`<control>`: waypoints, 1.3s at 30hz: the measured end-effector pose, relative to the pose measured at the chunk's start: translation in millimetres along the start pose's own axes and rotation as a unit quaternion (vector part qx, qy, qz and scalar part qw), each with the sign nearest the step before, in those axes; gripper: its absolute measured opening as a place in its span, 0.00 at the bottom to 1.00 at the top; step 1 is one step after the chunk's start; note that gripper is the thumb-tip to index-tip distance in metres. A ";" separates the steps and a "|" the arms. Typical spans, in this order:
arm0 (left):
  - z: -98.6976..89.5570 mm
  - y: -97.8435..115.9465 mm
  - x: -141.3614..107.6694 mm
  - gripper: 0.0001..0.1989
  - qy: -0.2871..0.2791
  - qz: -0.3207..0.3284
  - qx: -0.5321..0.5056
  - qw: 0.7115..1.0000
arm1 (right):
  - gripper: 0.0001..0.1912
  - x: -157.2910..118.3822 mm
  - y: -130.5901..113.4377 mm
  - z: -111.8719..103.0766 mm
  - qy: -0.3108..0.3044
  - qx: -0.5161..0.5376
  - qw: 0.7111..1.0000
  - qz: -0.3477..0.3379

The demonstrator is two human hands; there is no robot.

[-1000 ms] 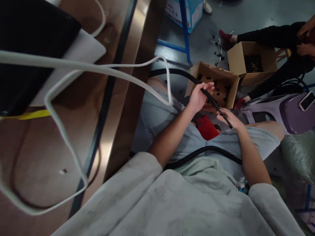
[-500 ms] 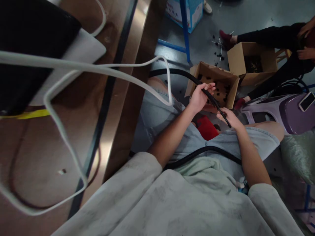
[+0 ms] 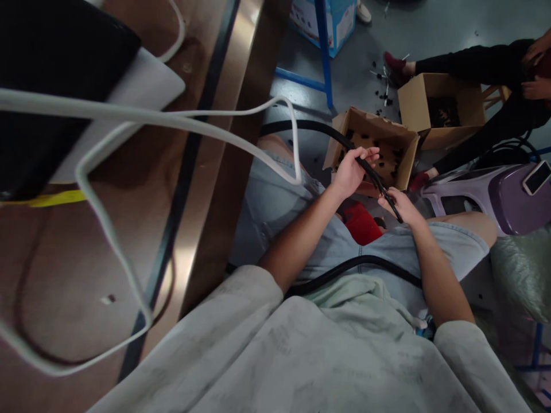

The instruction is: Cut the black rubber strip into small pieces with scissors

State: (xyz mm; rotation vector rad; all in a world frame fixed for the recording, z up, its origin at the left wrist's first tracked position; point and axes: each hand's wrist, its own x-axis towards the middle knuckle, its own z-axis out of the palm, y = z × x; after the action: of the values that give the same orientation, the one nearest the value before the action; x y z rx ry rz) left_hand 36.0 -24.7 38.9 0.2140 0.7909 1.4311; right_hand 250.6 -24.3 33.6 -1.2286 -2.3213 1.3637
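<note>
Black cable (image 3: pixel 333 134) is held in the fingers (image 3: pixel 371 152) of the forward-stretched left hand (image 3: pixel 349 172) and right hand (image 3: pixel 406 207).

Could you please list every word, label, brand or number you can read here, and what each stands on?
No text can be read with certainty.
Print on the blue box: too small and blurred.
Faint marks on the shirt: too blurred to tell if they are letters.
On the black cable: no lettering can be made out.
</note>
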 end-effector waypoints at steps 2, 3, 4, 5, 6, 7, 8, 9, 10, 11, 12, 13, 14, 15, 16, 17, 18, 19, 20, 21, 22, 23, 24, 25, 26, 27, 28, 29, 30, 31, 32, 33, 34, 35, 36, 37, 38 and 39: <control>0.5 -1.1 -0.1 0.15 0.001 -0.003 0.002 1.000 | 0.31 0.1 0.3 0.5 0.000 -0.004 1.000 0.004; 0.6 -1.2 0.0 0.15 0.002 -0.004 0.003 1.000 | 0.32 0.1 0.7 0.4 -0.004 -0.004 1.000 0.009; 0.7 -1.1 0.1 0.15 0.003 -0.004 0.003 1.000 | 0.32 0.0 1.1 0.2 -0.008 -0.004 1.000 0.014; 0.7 -0.8 0.2 0.15 0.004 -0.003 0.003 1.000 | 0.32 -0.1 1.3 -0.1 -0.012 -0.003 1.000 0.018; 0.8 -0.5 0.3 0.15 0.005 -0.003 0.004 1.000 | 0.32 -0.2 1.3 -0.5 -0.014 -0.001 1.000 0.020; 0.9 -0.3 0.2 0.15 0.006 -0.003 0.004 1.000 | 0.32 -0.3 1.0 -0.9 -0.013 0.000 1.000 0.019; 1.1 -0.3 0.0 0.15 0.007 -0.004 0.004 1.000 | 0.32 -0.3 0.5 -1.2 -0.011 0.002 1.000 0.016; 1.3 -0.5 -0.3 0.15 0.006 -0.005 0.004 1.000 | 0.31 -0.2 -0.3 -1.4 -0.007 0.003 1.000 0.012; 1.6 -0.8 -0.6 0.15 0.005 -0.007 0.005 1.000 | 0.31 0.0 -1.1 -1.4 -0.001 0.005 1.000 0.008; 1.8 -1.2 -0.9 0.15 0.004 -0.009 0.006 1.000 | 0.31 0.3 -2.1 -1.3 0.004 0.006 1.000 0.007; 2.0 -1.6 -1.1 0.16 0.004 -0.011 0.007 1.000 | 0.31 0.6 -2.9 -1.1 0.005 0.007 1.000 0.007; 2.1 -1.9 -1.1 0.16 0.005 -0.013 0.008 1.000 | 0.32 0.9 -3.7 -0.8 0.004 0.008 1.000 0.010; 2.2 -2.1 -1.1 0.16 0.008 -0.015 0.008 1.000 | 0.32 1.2 -4.4 -0.5 0.000 0.012 1.000 0.013; 2.3 -2.1 -1.1 0.16 0.012 -0.017 0.008 1.000 | 0.32 1.5 -4.9 -0.1 -0.005 0.017 1.000 0.015; 2.3 -2.0 -1.0 0.15 0.014 -0.018 0.007 1.000 | 0.33 1.6 -5.4 0.4 -0.008 0.021 1.000 0.015; 2.4 -1.8 -1.0 0.15 0.015 -0.018 0.006 1.000 | 0.33 1.7 -5.8 0.9 -0.008 0.024 1.000 0.014; 2.5 -1.5 -1.1 0.15 0.014 -0.017 0.004 1.000 | 0.33 1.6 -6.2 1.4 -0.005 0.025 1.000 0.011; 2.7 -1.3 -1.2 0.15 0.013 -0.017 0.002 1.000 | 0.33 1.4 -6.6 2.0 -0.001 0.024 1.000 0.008; 2.8 -1.0 -1.4 0.15 0.012 -0.017 0.001 1.000 | 0.33 1.1 -6.8 2.5 0.000 0.023 1.000 0.006; 3.0 -0.8 -1.5 0.16 0.013 -0.019 0.000 1.000 | 0.34 0.8 -6.9 2.9 -0.002 0.024 1.000 0.008; 3.0 -0.5 -1.6 0.16 0.016 -0.021 -0.002 1.000 | 0.34 0.4 -6.8 3.2 -0.006 0.027 1.000 0.014; 3.0 -0.2 -1.6 0.16 0.020 -0.023 -0.005 1.000 | 0.35 0.1 -6.4 3.3 -0.012 0.030 0.999 0.025; 2.9 0.1 -1.6 0.16 0.023 -0.026 -0.008 0.999 | 0.35 -0.2 -5.7 3.2 -0.018 0.034 0.999 0.038; 2.8 0.4 -1.4 0.16 0.027 -0.029 -0.013 0.999 | 0.35 -0.3 -4.6 2.9 -0.020 0.035 0.998 0.049; 2.5 0.8 -1.3 0.17 0.030 -0.032 -0.017 0.999 | 0.35 -0.2 -3.3 2.5 -0.017 0.034 0.998 0.055; 2.2 1.1 -1.0 0.16 0.033 -0.035 -0.021 0.999 | 0.35 -0.1 -1.9 2.0 -0.011 0.032 0.998 0.053; 1.8 1.5 -0.7 0.16 0.034 -0.038 -0.023 0.998 | 0.34 0.0 -0.5 1.3 -0.004 0.030 0.999 0.044; 1.2 1.9 -0.3 0.16 0.033 -0.038 -0.023 0.998 | 0.33 0.1 0.9 0.6 0.002 0.030 0.999 0.032; 0.5 2.4 0.2 0.16 0.032 -0.033 -0.024 0.999 | 0.32 0.0 2.0 -0.3 0.006 0.032 0.999 0.019; -0.3 3.0 0.9 0.15 0.030 -0.026 -0.024 0.999 | 0.32 -0.2 3.0 -1.3 0.007 0.038 0.999 0.010; -1.2 3.7 1.7 0.15 0.030 -0.018 -0.023 0.999 | 0.32 -0.6 3.7 -2.4 0.007 0.046 0.999 0.006; -2.1 4.6 2.5 0.14 0.032 -0.012 -0.022 0.999 | 0.32 -1.2 4.4 -3.6 0.009 0.054 0.998 0.006; -2.8 5.7 3.1 0.14 0.037 -0.009 -0.020 0.999 | 0.33 -1.7 5.0 -4.9 0.013 0.064 0.998 0.011; -3.3 7.0 3.6 0.14 0.044 -0.009 -0.018 0.999 | 0.34 -2.1 5.7 -6.0 0.020 0.075 0.997 0.021; -3.5 8.5 3.7 0.15 0.051 -0.014 -0.016 0.998 | 0.35 -2.3 6.7 -7.0 0.030 0.088 0.995 0.036; -3.4 10.2 3.5 0.15 0.055 -0.022 -0.015 0.998 | 0.36 -2.2 7.9 -7.8 0.043 0.104 0.992 0.054; -2.9 12.1 2.8 0.16 0.059 -0.030 -0.016 0.998 | 0.38 -1.8 9.5 -8.3 0.058 0.121 0.988 0.072; -2.1 14.1 1.8 0.17 0.060 -0.040 -0.017 0.997 | 0.38 -1.2 11.2 -8.6 0.073 0.136 0.984 0.089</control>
State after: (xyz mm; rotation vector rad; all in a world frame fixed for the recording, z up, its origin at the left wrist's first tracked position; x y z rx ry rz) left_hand 23.4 -21.3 44.9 0.0692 0.8630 1.3911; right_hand 262.1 -17.0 29.8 -1.4195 -1.8910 1.5290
